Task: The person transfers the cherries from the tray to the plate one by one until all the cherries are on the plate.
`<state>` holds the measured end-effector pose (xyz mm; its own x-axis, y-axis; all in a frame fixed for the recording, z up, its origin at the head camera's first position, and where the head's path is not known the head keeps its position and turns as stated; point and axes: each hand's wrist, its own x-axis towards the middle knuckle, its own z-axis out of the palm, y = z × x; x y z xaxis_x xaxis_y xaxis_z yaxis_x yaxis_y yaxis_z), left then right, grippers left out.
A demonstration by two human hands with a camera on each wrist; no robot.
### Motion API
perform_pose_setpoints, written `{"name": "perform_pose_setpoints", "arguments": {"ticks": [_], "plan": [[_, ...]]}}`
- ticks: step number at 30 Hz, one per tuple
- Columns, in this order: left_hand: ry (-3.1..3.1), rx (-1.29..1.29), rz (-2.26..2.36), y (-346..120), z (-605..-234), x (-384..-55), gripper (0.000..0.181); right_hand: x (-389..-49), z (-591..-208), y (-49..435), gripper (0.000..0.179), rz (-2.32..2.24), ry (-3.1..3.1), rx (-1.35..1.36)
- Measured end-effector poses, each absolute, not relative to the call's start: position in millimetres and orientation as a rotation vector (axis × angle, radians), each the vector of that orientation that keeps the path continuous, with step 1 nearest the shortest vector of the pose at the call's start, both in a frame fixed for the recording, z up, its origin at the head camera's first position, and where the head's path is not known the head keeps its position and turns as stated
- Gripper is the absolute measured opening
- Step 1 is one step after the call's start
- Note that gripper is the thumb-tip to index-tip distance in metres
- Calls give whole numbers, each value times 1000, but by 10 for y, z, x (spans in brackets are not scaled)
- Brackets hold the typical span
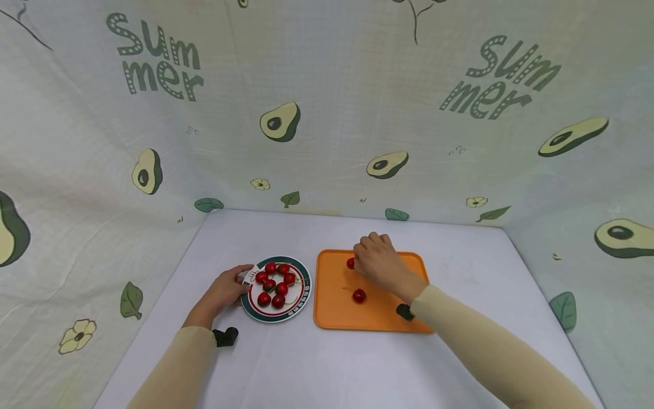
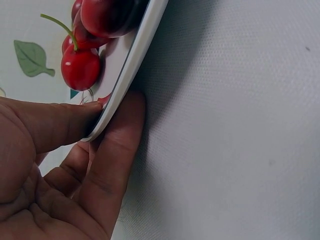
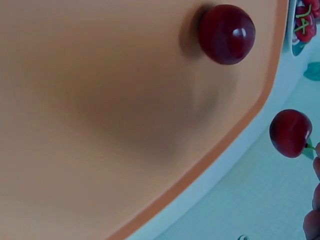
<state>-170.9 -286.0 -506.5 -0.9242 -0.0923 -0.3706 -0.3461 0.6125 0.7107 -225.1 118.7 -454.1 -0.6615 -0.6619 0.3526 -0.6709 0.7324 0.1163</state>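
Observation:
At the left, my left hand pinches the rim of a round plate with a green border. In the left wrist view the thumb lies on top of the rim and fingers are underneath. Several red cherries sit on the plate. Over an orange tray, my right hand holds a cherry by its green stem, raised above the tray. Another cherry lies on the tray below that hand.
Plate and tray stand side by side on a white table, a narrow gap between them. A cloth printed with avocados and leaves hangs behind and at both sides. Dark bands are on both wrists.

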Motion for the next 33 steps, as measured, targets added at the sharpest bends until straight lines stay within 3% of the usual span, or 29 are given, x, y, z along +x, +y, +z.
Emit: {"name": "perform_pose_setpoints", "arguments": {"ticks": [33], "plan": [[2555, -410, 1204, -2836, -5043, -1751, 65, -2166, -4655, 540, 17, 15, -2566, 1181]]}}
